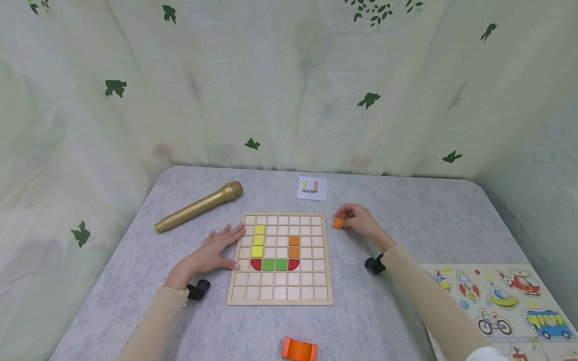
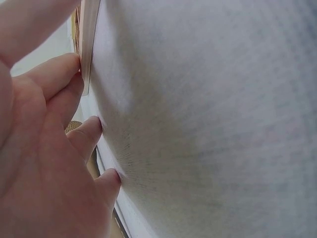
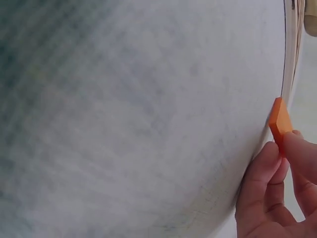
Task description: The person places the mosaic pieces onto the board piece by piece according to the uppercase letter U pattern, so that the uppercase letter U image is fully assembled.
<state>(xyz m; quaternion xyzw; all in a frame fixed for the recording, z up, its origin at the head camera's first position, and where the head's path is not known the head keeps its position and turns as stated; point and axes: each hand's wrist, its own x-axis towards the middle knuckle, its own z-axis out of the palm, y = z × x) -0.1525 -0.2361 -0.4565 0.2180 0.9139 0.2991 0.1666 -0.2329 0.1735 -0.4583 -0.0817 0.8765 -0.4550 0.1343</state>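
My right hand [image 1: 358, 220] pinches an orange square tile [image 1: 337, 223] between thumb and fingers, just right of the wooden grid board [image 1: 280, 303]. In the right wrist view the same orange tile [image 3: 280, 121] stands out past the fingertips, close over the table. With fingers spread, my left hand [image 1: 209, 255] rests against the board's left edge, thumb and a fingertip touching the frame. Set in the board are a column of yellow tiles [image 1: 258, 240], two green tiles [image 1: 274, 264], two red rounded corner tiles [image 1: 256, 264] and two orange tiles [image 1: 294, 246], forming a U.
A small card [image 1: 311, 188] printed with a similar U lies behind the board. A gold microphone [image 1: 198, 207] lies at the back left. Near the front edge sits an orange curved piece [image 1: 299, 349]. A picture board of vehicles [image 1: 501, 306] lies at the right, under the right forearm.
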